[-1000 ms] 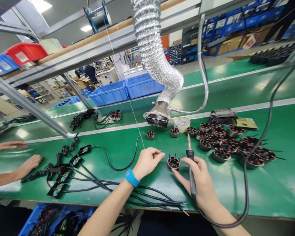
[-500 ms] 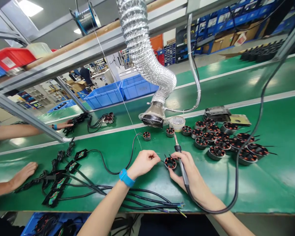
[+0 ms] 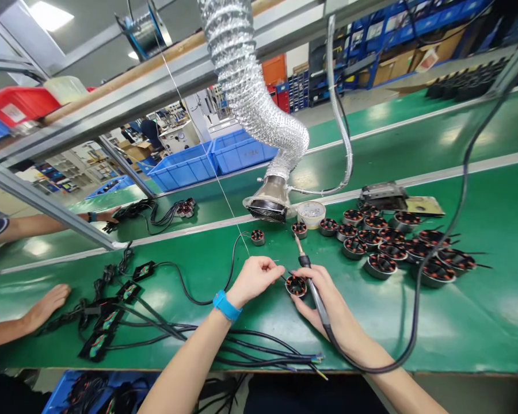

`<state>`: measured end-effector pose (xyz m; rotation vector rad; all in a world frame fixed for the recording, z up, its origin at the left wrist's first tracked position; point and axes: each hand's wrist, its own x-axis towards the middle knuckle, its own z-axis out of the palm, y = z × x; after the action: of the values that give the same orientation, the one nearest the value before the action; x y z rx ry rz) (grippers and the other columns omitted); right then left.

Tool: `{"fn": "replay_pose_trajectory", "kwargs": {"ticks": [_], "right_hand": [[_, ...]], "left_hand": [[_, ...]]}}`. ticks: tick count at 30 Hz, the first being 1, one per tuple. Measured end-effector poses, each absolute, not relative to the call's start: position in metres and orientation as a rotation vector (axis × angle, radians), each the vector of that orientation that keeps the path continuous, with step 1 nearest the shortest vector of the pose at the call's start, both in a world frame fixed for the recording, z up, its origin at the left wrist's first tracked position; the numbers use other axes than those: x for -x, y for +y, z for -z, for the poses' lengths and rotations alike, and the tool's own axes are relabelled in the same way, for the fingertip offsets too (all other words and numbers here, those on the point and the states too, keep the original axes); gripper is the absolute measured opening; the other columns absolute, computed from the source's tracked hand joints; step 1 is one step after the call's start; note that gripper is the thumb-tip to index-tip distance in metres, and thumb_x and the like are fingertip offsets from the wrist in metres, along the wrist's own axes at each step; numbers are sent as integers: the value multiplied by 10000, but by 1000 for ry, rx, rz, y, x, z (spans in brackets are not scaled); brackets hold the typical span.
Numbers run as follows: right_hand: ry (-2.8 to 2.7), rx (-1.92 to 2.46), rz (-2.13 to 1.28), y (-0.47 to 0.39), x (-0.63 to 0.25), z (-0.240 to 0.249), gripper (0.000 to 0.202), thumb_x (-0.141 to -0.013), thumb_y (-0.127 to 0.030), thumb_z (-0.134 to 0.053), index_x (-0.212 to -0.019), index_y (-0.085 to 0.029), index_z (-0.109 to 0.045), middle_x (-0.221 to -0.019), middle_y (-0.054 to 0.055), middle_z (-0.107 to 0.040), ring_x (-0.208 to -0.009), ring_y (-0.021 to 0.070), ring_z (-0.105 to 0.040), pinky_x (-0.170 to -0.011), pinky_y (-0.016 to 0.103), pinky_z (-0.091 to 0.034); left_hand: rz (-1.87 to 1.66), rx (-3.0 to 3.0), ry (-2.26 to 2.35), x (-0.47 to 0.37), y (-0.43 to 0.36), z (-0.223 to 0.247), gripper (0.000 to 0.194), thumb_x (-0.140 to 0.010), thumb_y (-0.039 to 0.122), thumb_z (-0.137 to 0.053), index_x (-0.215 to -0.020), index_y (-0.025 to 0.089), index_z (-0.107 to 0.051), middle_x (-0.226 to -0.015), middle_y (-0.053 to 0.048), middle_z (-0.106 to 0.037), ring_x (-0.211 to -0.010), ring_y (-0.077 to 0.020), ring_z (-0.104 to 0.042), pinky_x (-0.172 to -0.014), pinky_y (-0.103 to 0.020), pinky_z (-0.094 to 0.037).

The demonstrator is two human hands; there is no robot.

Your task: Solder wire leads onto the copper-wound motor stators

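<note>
Closer now, left hand (image 3: 254,279) pinches solder wire (image 3: 224,201) at the stator (image 3: 296,285); right hand (image 3: 328,302) grips the iron (image 3: 311,284).

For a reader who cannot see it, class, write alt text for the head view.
A person's right hand holds a soldering iron beside a small motor stator on a green bench, while the left hand pinches solder wire. More stators lie right; a fume duct hangs above.
</note>
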<state>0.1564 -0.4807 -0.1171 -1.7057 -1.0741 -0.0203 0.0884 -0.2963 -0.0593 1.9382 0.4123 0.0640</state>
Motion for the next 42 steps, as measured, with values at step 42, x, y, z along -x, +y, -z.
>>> {"fn": "replay_pose_trajectory", "kwargs": {"ticks": [42], "right_hand": [[-1033,1733,270,-470,-171,129,354,-864,-398,-682,-1170,-266,-561,-1041,82,-614,-928,264,-608,-868,415,-485]], "left_hand": [[71,-2795,-283,5,-332,78,313,-1006,397,-449,-1000,180,-675,-1040,-72,-636,-857,-155,-632,-695,-264,-469]]}}
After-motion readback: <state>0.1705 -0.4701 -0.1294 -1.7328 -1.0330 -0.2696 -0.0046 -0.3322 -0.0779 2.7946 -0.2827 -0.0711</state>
